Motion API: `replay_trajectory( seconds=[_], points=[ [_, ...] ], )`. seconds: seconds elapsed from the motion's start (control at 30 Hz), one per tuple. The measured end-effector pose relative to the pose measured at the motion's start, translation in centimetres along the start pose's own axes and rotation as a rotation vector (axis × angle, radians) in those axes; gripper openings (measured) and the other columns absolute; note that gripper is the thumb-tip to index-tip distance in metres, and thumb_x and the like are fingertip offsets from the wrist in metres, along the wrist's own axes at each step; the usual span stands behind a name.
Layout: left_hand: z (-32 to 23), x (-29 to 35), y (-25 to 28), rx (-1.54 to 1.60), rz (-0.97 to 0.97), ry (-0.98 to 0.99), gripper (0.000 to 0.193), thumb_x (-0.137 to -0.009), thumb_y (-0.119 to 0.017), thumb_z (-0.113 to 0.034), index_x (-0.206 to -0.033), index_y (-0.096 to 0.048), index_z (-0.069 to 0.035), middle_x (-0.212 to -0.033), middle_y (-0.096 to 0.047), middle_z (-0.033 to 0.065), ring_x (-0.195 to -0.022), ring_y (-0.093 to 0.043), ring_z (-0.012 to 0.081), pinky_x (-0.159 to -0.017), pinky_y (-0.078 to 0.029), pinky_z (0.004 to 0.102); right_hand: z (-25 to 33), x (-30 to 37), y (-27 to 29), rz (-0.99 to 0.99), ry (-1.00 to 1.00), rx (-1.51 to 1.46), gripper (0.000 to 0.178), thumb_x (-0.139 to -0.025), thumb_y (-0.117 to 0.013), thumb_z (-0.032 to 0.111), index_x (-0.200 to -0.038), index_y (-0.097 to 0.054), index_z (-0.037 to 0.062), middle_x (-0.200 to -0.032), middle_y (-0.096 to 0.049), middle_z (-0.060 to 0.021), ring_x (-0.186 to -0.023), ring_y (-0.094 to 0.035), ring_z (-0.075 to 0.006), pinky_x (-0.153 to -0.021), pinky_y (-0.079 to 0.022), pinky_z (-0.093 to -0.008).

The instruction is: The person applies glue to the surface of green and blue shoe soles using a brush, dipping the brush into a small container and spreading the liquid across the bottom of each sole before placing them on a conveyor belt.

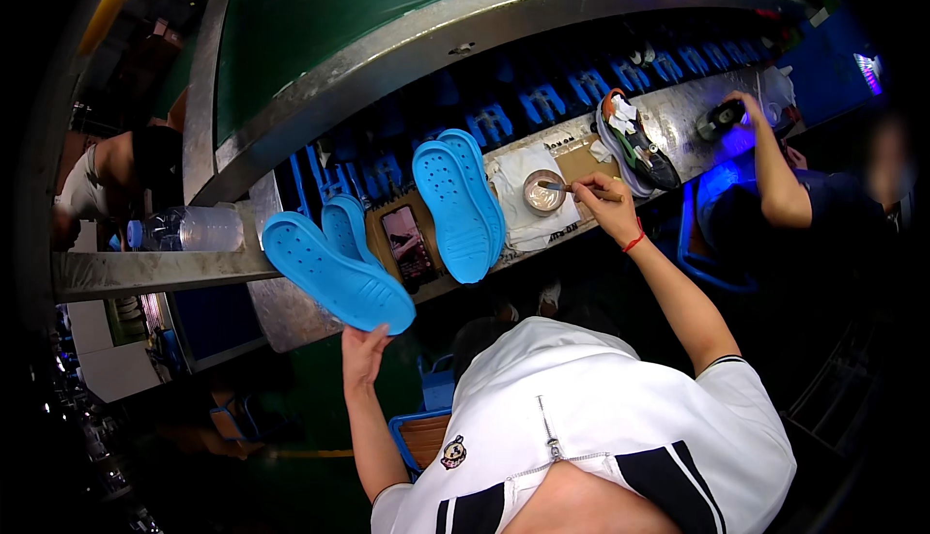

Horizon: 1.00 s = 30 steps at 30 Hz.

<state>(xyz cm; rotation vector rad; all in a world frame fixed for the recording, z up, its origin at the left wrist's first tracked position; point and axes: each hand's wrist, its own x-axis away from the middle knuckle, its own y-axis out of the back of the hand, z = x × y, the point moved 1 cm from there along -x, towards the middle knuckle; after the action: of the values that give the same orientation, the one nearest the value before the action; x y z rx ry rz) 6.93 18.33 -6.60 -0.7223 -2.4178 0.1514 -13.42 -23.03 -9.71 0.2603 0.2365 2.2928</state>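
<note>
A blue sole (334,273) hangs over the left part of the bench (295,316), its near end grasped by the left hand (364,355), whose fingers are partly hidden underneath. It covers part of another blue sole (346,227). The right hand (608,209) grips a brush (564,187); whether its tip touches the bowl's (542,209) contents, I cannot tell. Farther right, a co-worker's hand (744,106) holds something dark, hard to identify.

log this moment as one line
left hand: holding blue sole | right hand: holding brush, tip over round container | by container: white cloth | bench: phone, shoe
</note>
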Motion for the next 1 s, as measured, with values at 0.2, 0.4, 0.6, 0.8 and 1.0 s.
replay_trajectory(
  seconds=[0.2,0.4,0.6,0.8,1.0],
  points=[
    [-1.5,-3.0,-11.5,0.031,0.099,-0.168,0.07,-0.079,-0.062,0.007,-0.138,-0.026,-0.004,-0.127,-0.047,0.0146,-0.112,-0.054,0.0255,-0.083,-0.055,0.0367,-0.5,0.2,1.8,0.059,-0.09,0.02,0.015,-0.084,-0.064,0.012,-0.087,-0.065,-0.0031,-0.072,-0.067,-0.0061,-0.065,-0.062,-0.0086,-0.059,-0.047,-0.0196],
    [-1.9,-4.9,-16.9,-0.053,0.062,-0.422,0.057,-0.079,-0.062,0.01,-0.13,-0.036,0.003,-0.123,-0.05,0.0136,-0.112,-0.052,0.0209,-0.096,-0.043,0.0345,9.7,4.1,1.8,0.177,0.075,-0.274,0.014,-0.087,-0.061,0.009,-0.086,-0.064,-0.0044,-0.074,-0.067,-0.007,-0.066,-0.063,-0.01,-0.061,-0.049,-0.0205],
    [-2.9,-4.6,-19.7,-0.151,0.118,-0.523,0.05,-0.08,-0.063,0.007,-0.124,-0.041,0.004,-0.118,-0.052,0.0129,-0.107,-0.053,0.019,-0.094,-0.043,0.0332,12.8,5.1,-0.5,0.275,0.354,-0.065,0.007,-0.081,-0.065,0.006,-0.082,-0.067,-0.001,-0.068,-0.066,-0.0064,-0.06,-0.063,-0.0109,-0.054,-0.046,-0.0215],
    [-3.3,-4.3,-20.5,-0.156,0.13,-0.564,0.046,-0.08,-0.064,0.006,-0.121,-0.042,0.004,-0.115,-0.053,0.0131,-0.104,-0.054,0.0185,-0.092,-0.044,0.0323,14.0,4.4,0.0,0.293,0.408,0.009,0.005,-0.077,-0.067,0.006,-0.078,-0.068,0.0009,-0.065,-0.064,-0.0068,-0.056,-0.059,-0.0138,-0.051,-0.043,-0.024],
    [-3.7,-4.4,-20.5,-0.182,0.13,-0.584,0.047,-0.081,-0.064,0.006,-0.122,-0.041,0.004,-0.115,-0.053,0.0132,-0.104,-0.054,0.0187,-0.092,-0.045,0.0323,14.1,3.4,1.0,0.326,0.482,0.059,0.004,-0.077,-0.066,0.005,-0.077,-0.067,0.0008,-0.066,-0.064,-0.0074,-0.058,-0.059,-0.0159,-0.053,-0.043,-0.0256]
  ],
)
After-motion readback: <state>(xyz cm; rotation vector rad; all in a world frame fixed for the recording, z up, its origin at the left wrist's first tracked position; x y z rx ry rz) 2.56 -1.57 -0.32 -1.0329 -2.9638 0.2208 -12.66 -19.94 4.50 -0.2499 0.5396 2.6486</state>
